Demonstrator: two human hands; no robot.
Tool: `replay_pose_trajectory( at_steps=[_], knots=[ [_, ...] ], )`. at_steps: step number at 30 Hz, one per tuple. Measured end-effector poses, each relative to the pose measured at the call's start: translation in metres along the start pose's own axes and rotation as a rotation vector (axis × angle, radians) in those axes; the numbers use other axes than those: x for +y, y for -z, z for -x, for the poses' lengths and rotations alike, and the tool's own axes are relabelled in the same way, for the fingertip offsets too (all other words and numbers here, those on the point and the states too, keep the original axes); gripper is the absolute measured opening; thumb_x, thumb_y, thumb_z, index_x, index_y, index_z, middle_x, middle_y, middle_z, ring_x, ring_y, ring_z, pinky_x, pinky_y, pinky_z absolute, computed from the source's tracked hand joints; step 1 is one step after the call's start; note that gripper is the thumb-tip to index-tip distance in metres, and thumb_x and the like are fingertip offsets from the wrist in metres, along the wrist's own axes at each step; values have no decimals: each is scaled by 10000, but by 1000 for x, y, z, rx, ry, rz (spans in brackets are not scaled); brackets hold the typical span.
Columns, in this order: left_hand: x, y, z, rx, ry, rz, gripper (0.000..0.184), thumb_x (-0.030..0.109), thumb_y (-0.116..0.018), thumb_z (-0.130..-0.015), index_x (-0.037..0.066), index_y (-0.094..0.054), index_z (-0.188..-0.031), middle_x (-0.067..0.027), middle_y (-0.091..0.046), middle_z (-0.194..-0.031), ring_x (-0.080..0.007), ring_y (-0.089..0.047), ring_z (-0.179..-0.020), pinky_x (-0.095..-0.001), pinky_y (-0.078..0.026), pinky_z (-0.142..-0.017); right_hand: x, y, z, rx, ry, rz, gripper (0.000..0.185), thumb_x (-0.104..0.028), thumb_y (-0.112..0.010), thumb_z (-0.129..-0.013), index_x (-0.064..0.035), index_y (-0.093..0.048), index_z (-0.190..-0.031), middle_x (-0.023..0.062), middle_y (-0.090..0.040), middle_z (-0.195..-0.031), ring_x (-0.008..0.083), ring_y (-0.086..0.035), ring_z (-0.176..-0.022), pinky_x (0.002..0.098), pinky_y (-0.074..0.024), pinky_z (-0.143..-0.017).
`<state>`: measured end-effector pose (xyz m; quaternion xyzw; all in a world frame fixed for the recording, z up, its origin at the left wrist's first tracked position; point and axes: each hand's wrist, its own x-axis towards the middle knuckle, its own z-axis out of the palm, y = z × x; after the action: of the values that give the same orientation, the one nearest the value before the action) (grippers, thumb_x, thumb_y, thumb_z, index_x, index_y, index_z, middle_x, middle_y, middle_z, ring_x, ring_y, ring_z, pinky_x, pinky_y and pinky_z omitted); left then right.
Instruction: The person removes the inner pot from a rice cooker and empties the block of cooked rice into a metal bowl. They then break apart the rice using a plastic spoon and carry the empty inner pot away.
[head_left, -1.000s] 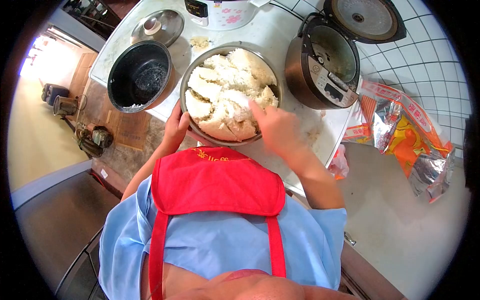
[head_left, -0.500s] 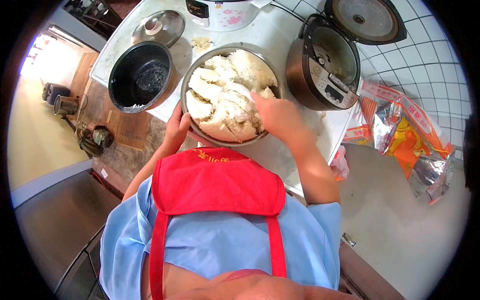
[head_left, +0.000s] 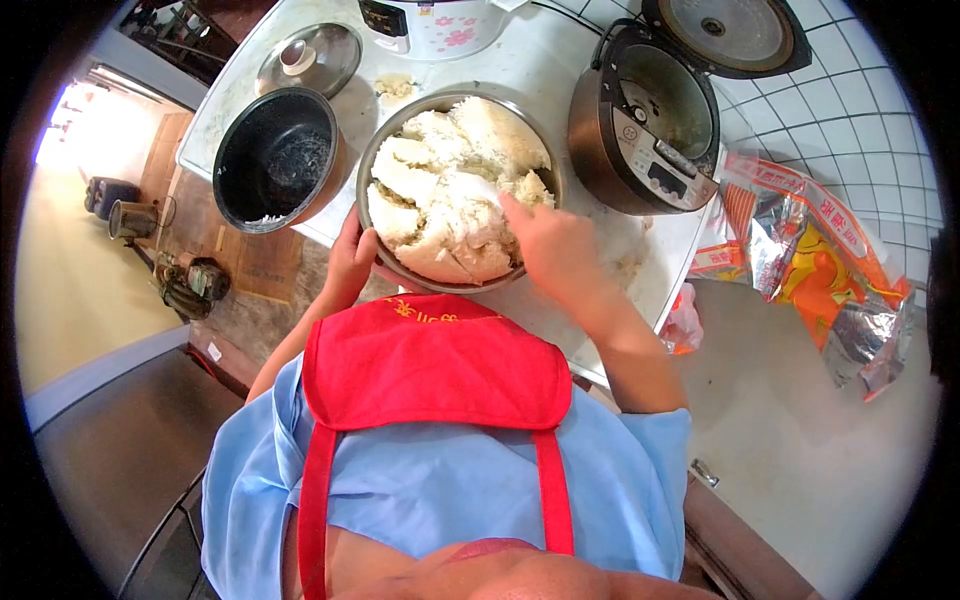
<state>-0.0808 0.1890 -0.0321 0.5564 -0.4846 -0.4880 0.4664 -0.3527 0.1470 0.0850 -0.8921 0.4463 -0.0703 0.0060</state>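
A wide metal bowl [head_left: 365, 190] full of cooked white rice [head_left: 440, 250] stands near the front edge of the table. My left hand [head_left: 350, 260] grips the bowl's near left side, its thumb by the rim. Over the bowl's right side, my right hand [head_left: 550, 245] is closed on what looks like a white rice paddle [head_left: 478, 188], whose blade is sunk in the rice and hard to tell from it. The rice is broken into large clumps with furrows between them. Left of the bowl sits a black inner pot [head_left: 235, 165] with a little rice stuck inside.
An open brown rice cooker [head_left: 590, 150] stands to the right, its lid [head_left: 720, 30] raised. At the back are a white cooker [head_left: 440, 35] and a glass lid [head_left: 335, 65]. Rice bits [head_left: 395, 87] lie on the table [head_left: 400, 65]. A foil bag [head_left: 820, 270] hangs at right.
My right hand has shifted slightly left and down over the rice, with the paddle in it. The left hand stays on the bowl. The view has tilted a little.
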Motion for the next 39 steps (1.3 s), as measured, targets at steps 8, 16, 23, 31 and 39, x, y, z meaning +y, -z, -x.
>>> replay_pose_trajectory(
  at_steps=[8, 16, 23, 31, 39],
  knots=[
    [-5, 1, 2, 10, 1, -2, 525, 144, -397, -853, 0, -345, -1356, -147, -494, -1248, -219, -455, -1159, -310, -329, -993, 32, 3, -39, 108, 22, 7, 315, -69, -493, -811, -130, -579, -1108, 85, -597, -706, 264, -631, -636, 373, -506, -551],
    [-2, 4, 3, -16, 77, -2, 537, 151, -404, -847, 3, -342, -1360, -150, -503, -1238, -221, -464, -1150, -310, -337, -987, 31, -8, -32, -168, 78, -97, 369, -76, -477, -799, -168, -589, -1138, 121, -611, -763, 304, -615, -695, 417, -477, -588],
    [-14, 4, 0, 14, -8, -38, 543, 172, -419, -849, 5, -343, -1360, -162, -493, -1258, -229, -453, -1162, -312, -331, -991, 33, 2, -22, -162, 64, -132, 292, -113, -440, -841, -141, -590, -1090, 134, -639, -770, 308, -636, -718, 421, -495, -600],
    [-2, 4, 1, 12, 120, 22, 522, 161, -436, -856, 24, -361, -1354, -116, -538, -1159, -185, -515, -1024, -283, -401, -880, 45, 3, -29, -20, 10, -57, 310, -95, -445, -821, -112, -595, -1091, 133, -621, -795, 327, -607, -747, 423, -481, -653],
    [20, 6, -3, -20, 268, 374, 507, 71, -466, -839, 52, -388, -1339, -15, -565, -942, -82, -540, -698, -207, -446, -588, 41, -1, -50, -452, -152, -179, 253, -164, -482, -825, -123, -648, -1010, 157, -633, -914, 339, -605, -846, 434, -476, -727]
  ],
)
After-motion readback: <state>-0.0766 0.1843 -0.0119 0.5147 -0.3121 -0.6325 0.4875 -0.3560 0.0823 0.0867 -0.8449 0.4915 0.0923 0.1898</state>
